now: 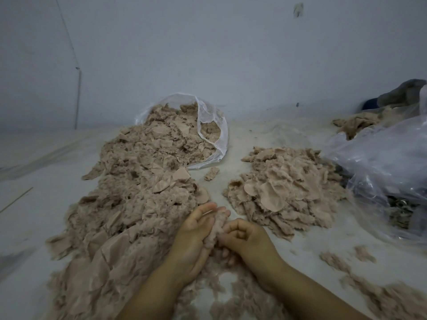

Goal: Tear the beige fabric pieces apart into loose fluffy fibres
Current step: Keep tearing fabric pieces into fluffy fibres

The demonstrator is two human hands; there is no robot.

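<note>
A strip of beige fabric stands nearly upright between two hands, its long axis running away from the person; the left hand cups it with loosely bent fingers; the right hand pinches its near side, ready to pull rightward.

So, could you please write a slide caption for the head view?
Both hands, left hand and right hand, grip a fibre tuft between two beige fabric piles.

My one view sits on the head, looking forward and down, close over both hands, with the floor running to the wall.
</note>
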